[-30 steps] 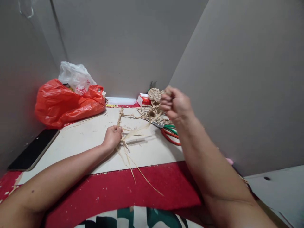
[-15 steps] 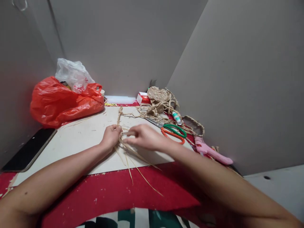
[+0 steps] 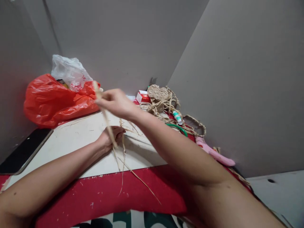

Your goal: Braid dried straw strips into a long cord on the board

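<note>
My left hand (image 3: 114, 135) is closed on a braid of straw-coloured fibre over the white board (image 3: 78, 148). Loose fibre strands (image 3: 140, 179) trail from it toward me, past the board's near edge onto the red cloth. Higher up and farther away, my right hand (image 3: 114, 101) pinches a pale fibre strand (image 3: 108, 126), smeared by motion, which hangs down past the left hand. My right forearm hides part of the board, and only the green handle (image 3: 178, 128) of the scissors shows beyond it.
An orange-red plastic bag (image 3: 59, 104) and a clear bag (image 3: 70, 71) stand back left, with a phone (image 3: 26, 152) nearer. Braided fibre coils (image 3: 161, 98), a small red-white box (image 3: 143, 97), a tube (image 3: 177, 117) and a pink glue gun (image 3: 216, 153) lie right. Grey panels enclose the table.
My right hand has moved up, away and to the left, drawing a strand with it. My left hand has stayed about in place on the braid. The view has shifted slightly.
</note>
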Tool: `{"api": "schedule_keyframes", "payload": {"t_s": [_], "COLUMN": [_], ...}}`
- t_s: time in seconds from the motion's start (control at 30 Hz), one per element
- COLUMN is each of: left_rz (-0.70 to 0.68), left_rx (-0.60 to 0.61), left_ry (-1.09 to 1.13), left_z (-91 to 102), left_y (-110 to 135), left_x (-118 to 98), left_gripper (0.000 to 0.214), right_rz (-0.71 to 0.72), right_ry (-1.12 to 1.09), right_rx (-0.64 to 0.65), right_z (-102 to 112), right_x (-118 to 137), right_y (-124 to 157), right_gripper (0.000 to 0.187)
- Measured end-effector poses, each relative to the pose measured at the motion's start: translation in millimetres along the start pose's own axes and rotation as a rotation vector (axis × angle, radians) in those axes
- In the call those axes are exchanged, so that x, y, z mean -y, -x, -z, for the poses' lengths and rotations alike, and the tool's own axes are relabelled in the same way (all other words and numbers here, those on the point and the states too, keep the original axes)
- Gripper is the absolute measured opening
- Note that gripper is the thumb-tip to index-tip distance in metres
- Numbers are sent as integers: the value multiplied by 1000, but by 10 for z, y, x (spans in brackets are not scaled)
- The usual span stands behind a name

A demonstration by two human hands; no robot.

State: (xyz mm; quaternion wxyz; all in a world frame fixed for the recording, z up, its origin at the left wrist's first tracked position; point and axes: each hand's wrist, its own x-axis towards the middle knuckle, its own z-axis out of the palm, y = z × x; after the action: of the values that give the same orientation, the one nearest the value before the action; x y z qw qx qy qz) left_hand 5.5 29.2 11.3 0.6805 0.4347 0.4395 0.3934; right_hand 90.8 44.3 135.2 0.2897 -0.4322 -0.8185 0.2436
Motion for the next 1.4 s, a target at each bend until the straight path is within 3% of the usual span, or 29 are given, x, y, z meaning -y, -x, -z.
{"api": "schedule_keyframes", "payload": {"t_s": [0.1,0.17,0.27,0.4,0.5,0.6,0.73,0.93,1.07,1.23,1.4], "left_rz": [-5,11,49,87,122,141,138,125,101,83,67], "left_rx": [21,48,95,114,104,111,133,153,147,136,91], "left_ry": [7,29,56,63,69,72,79,75,33,-16,-111], "left_z": [24,46,69,67,51,42,48,60,76,74,50], "left_y": [-7,-15,-22,-12,1,3,-9,-38,-63,-58,-37], "left_x": [-7,-8,-17,-59,-92,-103,-92,-51,-10,-12,-34], "left_gripper": [13,11,12,11,10,9,13,17,17,15,24], "right_rz": [27,33,1,-179,-275,-203,-90,-238,-254,-263,-263], "right_ry": [84,85,52,-138,-230,-148,5,-39,-148,-96,48], "right_rx": [105,77,-31,22,90,76,55,213,311,378,287], "right_z": [-251,-234,0,244,213,107,7,-12,24,32,-10], "right_x": [11,-65,-278,-600,-787,-885,-932,-988,-1020,-1047,-1047], "right_y": [-238,-215,29,465,687,771,747,674,642,591,557], "right_gripper": [39,37,24,10,8,10,7,4,5,3,7]}}
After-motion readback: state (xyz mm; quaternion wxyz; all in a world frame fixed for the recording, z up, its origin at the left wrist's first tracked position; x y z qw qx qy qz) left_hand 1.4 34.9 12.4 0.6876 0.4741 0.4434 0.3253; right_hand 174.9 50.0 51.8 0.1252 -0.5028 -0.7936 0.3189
